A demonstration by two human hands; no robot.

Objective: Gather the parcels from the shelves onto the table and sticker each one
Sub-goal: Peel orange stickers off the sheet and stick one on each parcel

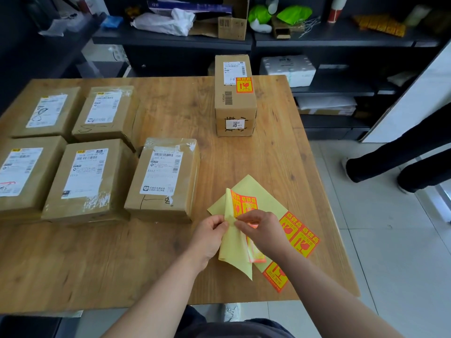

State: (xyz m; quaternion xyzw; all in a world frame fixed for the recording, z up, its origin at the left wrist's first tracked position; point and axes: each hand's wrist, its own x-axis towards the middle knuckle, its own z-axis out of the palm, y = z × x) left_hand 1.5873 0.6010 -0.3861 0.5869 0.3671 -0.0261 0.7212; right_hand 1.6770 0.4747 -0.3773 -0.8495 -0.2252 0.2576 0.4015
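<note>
Several brown parcels with white labels lie on the wooden table [158, 259]; the nearest one [163, 176] sits just left of my hands. A taller parcel [234, 96] at the far side carries an orange fragile sticker [244, 85]. My left hand [210, 237] pinches a pale yellow backing sheet [234, 252] lifted off the table. My right hand [263, 230] pinches the corner of an orange sticker [244, 204] on that sheet, partly peeled. A second sticker sheet [296, 234] lies flat under my right hand.
Dark shelves [317, 37] behind the table hold a white foam box [288, 69], an open carton [233, 23], bags and clutter. Another person's legs [400, 164] stand on the tiled floor to the right of the table.
</note>
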